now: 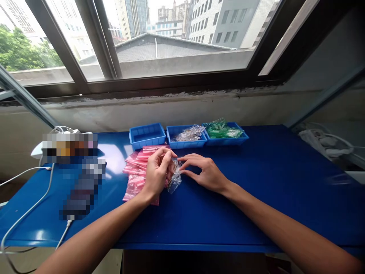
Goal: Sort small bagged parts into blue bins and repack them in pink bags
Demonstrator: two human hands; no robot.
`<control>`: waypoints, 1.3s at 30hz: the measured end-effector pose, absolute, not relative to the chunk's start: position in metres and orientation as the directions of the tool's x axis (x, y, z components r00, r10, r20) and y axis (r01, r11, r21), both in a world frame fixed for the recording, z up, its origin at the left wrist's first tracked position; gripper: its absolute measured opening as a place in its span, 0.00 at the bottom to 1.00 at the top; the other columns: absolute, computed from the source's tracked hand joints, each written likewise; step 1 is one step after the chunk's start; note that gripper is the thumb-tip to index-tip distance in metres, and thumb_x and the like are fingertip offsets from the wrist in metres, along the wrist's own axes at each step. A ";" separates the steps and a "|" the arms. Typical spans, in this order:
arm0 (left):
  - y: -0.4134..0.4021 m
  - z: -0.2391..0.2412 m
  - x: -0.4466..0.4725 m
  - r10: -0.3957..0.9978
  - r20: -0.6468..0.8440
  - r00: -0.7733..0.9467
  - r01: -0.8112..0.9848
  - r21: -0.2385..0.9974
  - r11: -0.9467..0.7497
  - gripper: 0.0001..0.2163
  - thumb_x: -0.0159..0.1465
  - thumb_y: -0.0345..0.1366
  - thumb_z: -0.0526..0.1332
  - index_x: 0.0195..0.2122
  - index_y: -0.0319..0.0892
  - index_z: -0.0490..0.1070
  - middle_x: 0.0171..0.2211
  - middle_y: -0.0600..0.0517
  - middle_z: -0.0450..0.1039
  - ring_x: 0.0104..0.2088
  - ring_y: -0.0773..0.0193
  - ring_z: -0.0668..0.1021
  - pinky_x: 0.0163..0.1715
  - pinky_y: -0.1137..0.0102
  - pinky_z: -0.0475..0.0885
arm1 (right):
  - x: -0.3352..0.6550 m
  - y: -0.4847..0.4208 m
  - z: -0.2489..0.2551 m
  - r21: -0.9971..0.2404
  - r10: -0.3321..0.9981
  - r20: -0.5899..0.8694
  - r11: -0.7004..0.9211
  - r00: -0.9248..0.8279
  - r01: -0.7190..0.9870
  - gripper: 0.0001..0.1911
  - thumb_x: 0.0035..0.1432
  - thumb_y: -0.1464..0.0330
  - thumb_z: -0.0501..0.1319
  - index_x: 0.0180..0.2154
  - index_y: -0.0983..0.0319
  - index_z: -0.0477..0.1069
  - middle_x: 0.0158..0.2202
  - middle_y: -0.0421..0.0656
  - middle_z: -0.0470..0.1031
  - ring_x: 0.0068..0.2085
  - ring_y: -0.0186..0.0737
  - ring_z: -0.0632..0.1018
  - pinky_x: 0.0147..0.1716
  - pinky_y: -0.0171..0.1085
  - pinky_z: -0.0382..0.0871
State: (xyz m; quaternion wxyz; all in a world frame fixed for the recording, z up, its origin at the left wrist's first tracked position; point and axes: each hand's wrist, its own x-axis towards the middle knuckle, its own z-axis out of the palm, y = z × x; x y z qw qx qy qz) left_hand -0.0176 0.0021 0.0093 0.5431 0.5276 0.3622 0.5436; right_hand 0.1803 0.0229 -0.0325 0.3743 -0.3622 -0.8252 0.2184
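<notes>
My left hand (157,176) pinches the top of a small clear plastic bag (175,178) between thumb and fingers, just above the blue tabletop (228,213). My right hand (205,173) lies arched on the table to the right, its fingertips at the bag's right edge. Fanned pink zip bags (134,179) lie under and beside my left wrist, partly hidden by that hand. Whatever the clear bag holds is too small and shiny to tell.
Behind my hands stand several blue trays: an unfilled one (147,142), one with clear bags (186,144), one with green bags (228,141). Blurred objects (80,171) and a white cable (31,205) lie at left. A white power strip (325,142) sits right, below a window (171,38).
</notes>
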 end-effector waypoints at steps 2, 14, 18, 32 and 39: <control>0.001 0.009 -0.017 0.973 0.178 0.150 -0.197 0.969 -0.147 0.14 0.71 0.46 0.61 0.35 0.41 0.69 0.17 0.60 0.64 0.13 0.73 0.63 0.14 0.77 0.59 | 0.181 0.022 -0.029 -0.711 0.811 0.447 0.578 -0.377 0.401 0.03 0.65 0.68 0.68 0.37 0.59 0.82 0.46 0.47 0.86 0.49 0.51 0.84 0.51 0.48 0.78; 0.002 0.005 -0.015 0.973 0.117 0.199 0.035 0.991 -0.127 0.14 0.67 0.43 0.66 0.48 0.40 0.74 0.36 0.52 0.74 0.21 0.73 0.71 0.18 0.76 0.64 | 0.179 0.019 -0.016 -0.957 0.938 0.281 0.257 -0.203 -0.138 0.13 0.61 0.58 0.72 0.34 0.61 0.78 0.29 0.43 0.82 0.25 0.36 0.79 0.21 0.33 0.72; 0.000 0.007 -0.015 0.972 0.079 0.222 0.023 0.996 -0.086 0.13 0.67 0.45 0.66 0.35 0.39 0.73 0.21 0.58 0.68 0.16 0.74 0.65 0.16 0.77 0.61 | 0.178 0.017 -0.016 -0.964 0.938 0.254 0.225 -0.237 -0.144 0.12 0.62 0.60 0.72 0.34 0.61 0.79 0.29 0.43 0.82 0.26 0.36 0.79 0.21 0.32 0.72; 0.000 0.006 -0.016 0.976 0.059 0.209 0.143 0.986 -0.090 0.12 0.67 0.44 0.66 0.35 0.40 0.73 0.17 0.59 0.67 0.15 0.73 0.67 0.16 0.78 0.62 | 0.180 0.011 -0.017 -0.989 0.966 0.145 0.135 -0.213 -0.062 0.13 0.62 0.58 0.72 0.35 0.63 0.80 0.23 0.40 0.76 0.20 0.32 0.74 0.17 0.30 0.66; -0.006 0.004 -0.014 0.976 0.089 0.197 0.095 0.989 -0.109 0.10 0.69 0.43 0.66 0.38 0.40 0.73 0.25 0.54 0.77 0.18 0.71 0.75 0.17 0.78 0.68 | 0.181 0.008 -0.016 -0.979 0.962 0.203 0.203 -0.181 -0.019 0.10 0.63 0.61 0.71 0.36 0.62 0.81 0.19 0.38 0.75 0.17 0.32 0.73 0.15 0.31 0.66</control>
